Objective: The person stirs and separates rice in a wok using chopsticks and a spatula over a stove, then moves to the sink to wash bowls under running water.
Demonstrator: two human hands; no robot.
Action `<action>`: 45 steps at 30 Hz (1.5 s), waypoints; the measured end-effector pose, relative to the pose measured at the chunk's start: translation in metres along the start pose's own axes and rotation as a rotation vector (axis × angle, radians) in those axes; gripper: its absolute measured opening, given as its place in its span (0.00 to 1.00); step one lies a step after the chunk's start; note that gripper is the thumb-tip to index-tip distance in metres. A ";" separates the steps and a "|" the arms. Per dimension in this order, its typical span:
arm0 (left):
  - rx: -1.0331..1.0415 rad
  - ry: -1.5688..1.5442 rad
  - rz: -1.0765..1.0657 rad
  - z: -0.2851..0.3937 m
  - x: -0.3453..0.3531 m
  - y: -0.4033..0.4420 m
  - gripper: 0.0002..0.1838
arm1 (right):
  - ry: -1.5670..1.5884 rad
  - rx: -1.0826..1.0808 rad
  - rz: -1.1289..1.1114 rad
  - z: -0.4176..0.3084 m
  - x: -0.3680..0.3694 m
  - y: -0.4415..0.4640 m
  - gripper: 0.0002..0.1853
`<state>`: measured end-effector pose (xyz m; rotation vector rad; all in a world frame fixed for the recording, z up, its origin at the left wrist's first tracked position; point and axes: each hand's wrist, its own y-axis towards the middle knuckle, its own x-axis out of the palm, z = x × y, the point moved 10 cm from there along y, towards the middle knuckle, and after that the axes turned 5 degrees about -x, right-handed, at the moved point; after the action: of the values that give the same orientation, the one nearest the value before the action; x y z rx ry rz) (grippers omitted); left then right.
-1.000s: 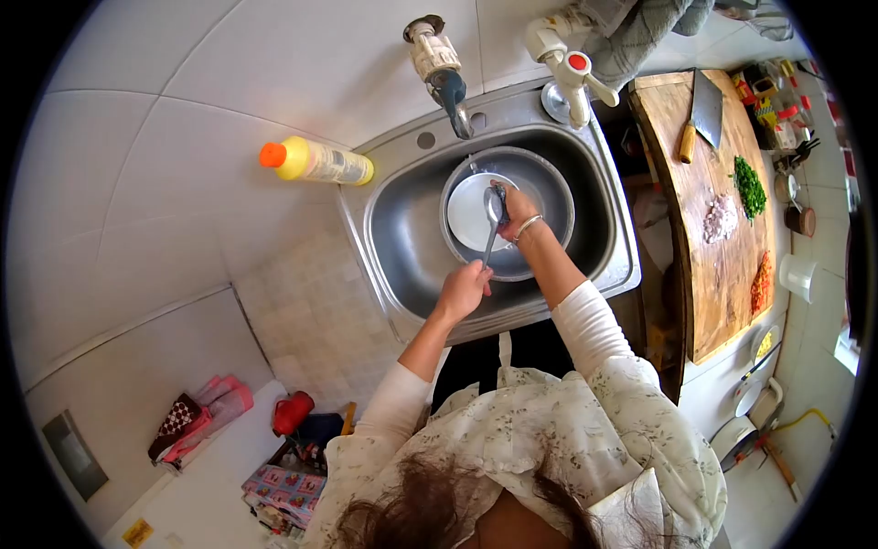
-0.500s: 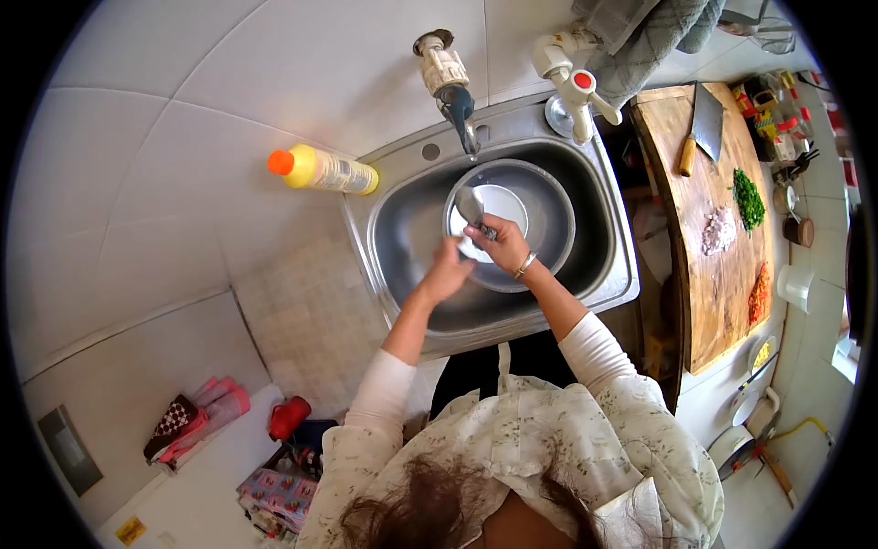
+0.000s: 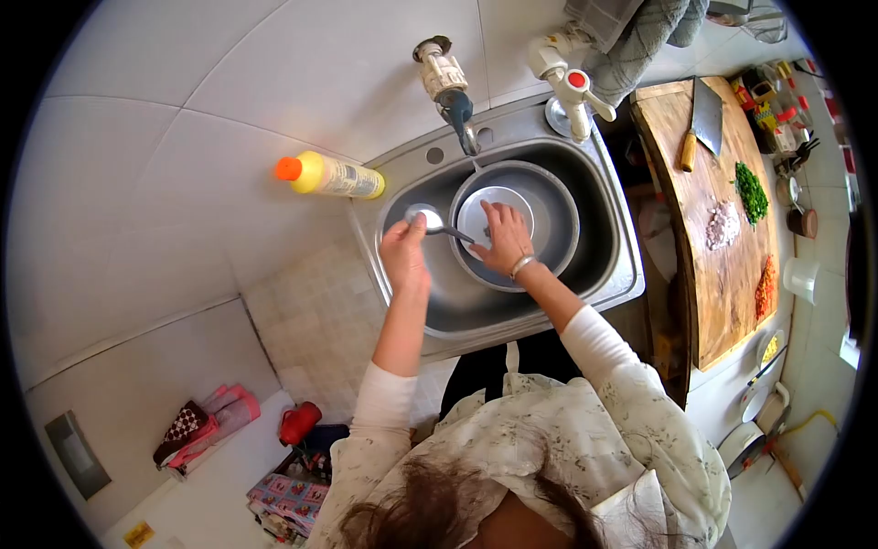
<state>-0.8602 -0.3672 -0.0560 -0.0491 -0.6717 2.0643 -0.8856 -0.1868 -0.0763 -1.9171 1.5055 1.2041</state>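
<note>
In the head view, a spoon (image 3: 433, 220) was gripped near its bowl by the left hand (image 3: 405, 252), above the sink (image 3: 444, 302), its handle pointed toward the right hand (image 3: 505, 242). That hand was held over a white dish (image 3: 470, 218) in a metal basin (image 3: 555, 224); whether anything was gripped there could not be told.

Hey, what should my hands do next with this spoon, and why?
Perhaps bring your right hand onto the handle of the spoon: your left hand holds its bowl end, and the handle points toward the right hand, over the white dish.
</note>
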 end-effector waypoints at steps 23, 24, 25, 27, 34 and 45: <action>-0.186 0.363 -0.297 -0.059 0.079 0.033 0.09 | 0.386 -0.420 0.353 -0.120 -0.241 0.090 0.18; -0.171 0.368 -0.316 -0.058 0.086 0.028 0.08 | 0.343 -0.390 0.311 -0.125 -0.236 0.093 0.17; -0.178 0.350 -0.331 -0.058 0.091 0.025 0.08 | 0.301 -0.361 0.272 -0.130 -0.231 0.097 0.17; -0.195 0.307 -0.353 -0.056 0.099 0.020 0.08 | 0.250 -0.339 0.201 -0.133 -0.230 0.103 0.17; -0.208 0.291 -0.378 -0.050 0.111 0.022 0.09 | 0.318 -0.293 -0.026 -0.122 -0.230 0.113 0.17; -0.264 0.297 -0.317 -0.059 0.098 0.031 0.08 | 0.377 -0.235 -0.062 -0.110 -0.229 0.120 0.16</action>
<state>-0.9225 -0.2759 -0.0989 -0.3696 -0.7108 1.6142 -0.9651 -0.1803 0.1931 -2.4385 1.5223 1.0742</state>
